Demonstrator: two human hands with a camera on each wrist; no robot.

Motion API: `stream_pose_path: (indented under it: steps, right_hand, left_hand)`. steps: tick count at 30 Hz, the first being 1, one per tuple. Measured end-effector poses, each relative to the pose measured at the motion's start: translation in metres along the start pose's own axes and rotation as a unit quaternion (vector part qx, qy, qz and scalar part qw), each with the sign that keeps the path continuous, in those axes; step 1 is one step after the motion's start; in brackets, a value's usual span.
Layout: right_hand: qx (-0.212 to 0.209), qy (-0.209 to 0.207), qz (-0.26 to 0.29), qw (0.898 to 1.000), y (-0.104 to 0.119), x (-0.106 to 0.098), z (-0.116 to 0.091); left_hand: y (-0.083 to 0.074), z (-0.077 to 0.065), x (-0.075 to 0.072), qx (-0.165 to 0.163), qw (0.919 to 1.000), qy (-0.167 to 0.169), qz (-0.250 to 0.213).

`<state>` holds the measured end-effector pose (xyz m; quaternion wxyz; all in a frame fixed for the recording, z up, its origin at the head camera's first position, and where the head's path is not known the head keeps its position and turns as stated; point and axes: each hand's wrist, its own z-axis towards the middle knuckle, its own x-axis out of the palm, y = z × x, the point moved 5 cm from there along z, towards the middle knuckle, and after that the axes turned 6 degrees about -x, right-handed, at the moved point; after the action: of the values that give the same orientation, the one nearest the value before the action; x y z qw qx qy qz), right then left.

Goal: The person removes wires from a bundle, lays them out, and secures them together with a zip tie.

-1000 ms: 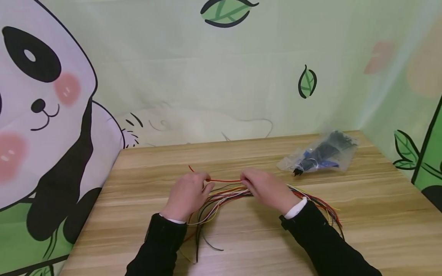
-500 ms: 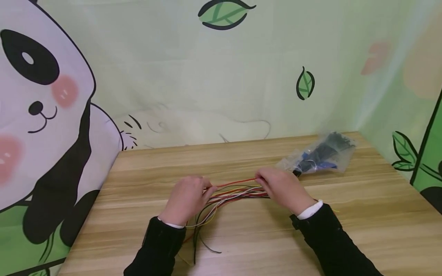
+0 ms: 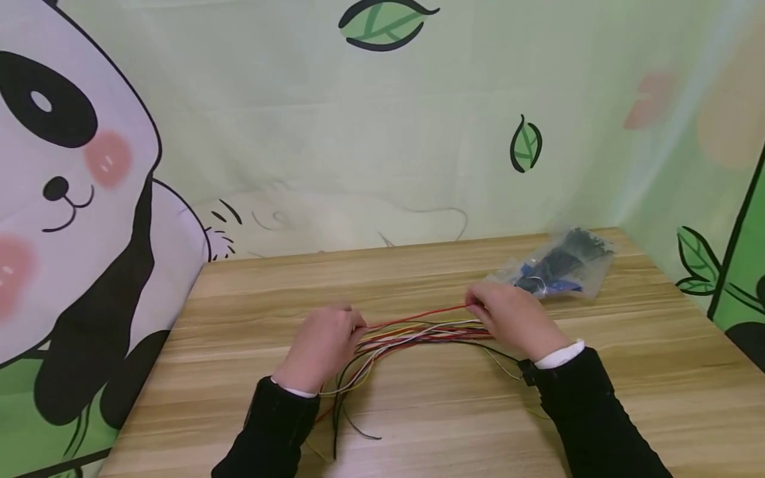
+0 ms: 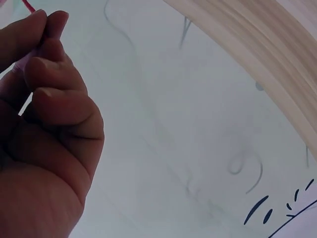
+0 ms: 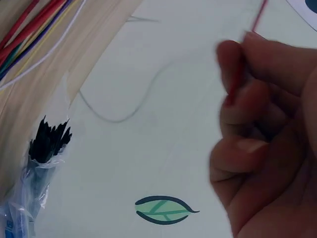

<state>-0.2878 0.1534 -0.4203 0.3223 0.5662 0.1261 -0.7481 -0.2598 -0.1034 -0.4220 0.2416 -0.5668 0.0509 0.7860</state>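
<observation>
A red wire [image 3: 418, 315] stretches between both hands, just above a loose bundle of coloured wires [image 3: 412, 338] on the table. My left hand [image 3: 323, 345] pinches it between thumb and forefinger at the left; the left wrist view shows a short red piece [image 4: 28, 6] leaving those fingertips. At the right, my right hand [image 3: 516, 318] pinches the same wire between thumb and curled fingers. In the right wrist view a red end [image 5: 237, 84] runs down across those fingers, slightly blurred. Parts of the bundle lie hidden under both hands and sleeves.
A clear plastic bag [image 3: 568, 262] with black strips and something blue inside lies at the back right, close behind my right hand. The wooden table [image 3: 251, 292] meets a printed panda backdrop [image 3: 287, 133] along its far edge. Loose wire ends [image 3: 358, 425] trail toward the front left.
My right hand has slid rightward and slightly up, away from the left hand, so the red wire between them is longer. The left hand has hardly moved.
</observation>
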Motion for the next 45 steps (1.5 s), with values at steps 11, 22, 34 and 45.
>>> stream_pose_path:
  steps: [11,22,34,45]
  right_hand:
    - [0.005,0.091,0.022,0.996,-0.01,0.02,-0.004]
    - [0.026,0.121,0.009,0.992,-0.013,0.041,-0.007]
    - [0.06,0.106,-0.045,0.991,-0.016,0.053,-0.006]
    - [0.079,0.044,-0.089,0.992,-0.016,0.056,-0.001]
  left_hand:
    - [-0.01,-0.002,0.02,0.015,0.9986,0.05,0.007]
    - [-0.013,-0.003,0.039,0.005,0.996,0.08,0.04]
    - [-0.012,-0.003,0.047,-0.039,0.9944,0.042,0.089]
    - [-0.01,-0.001,0.042,-0.059,0.992,-0.014,0.111]
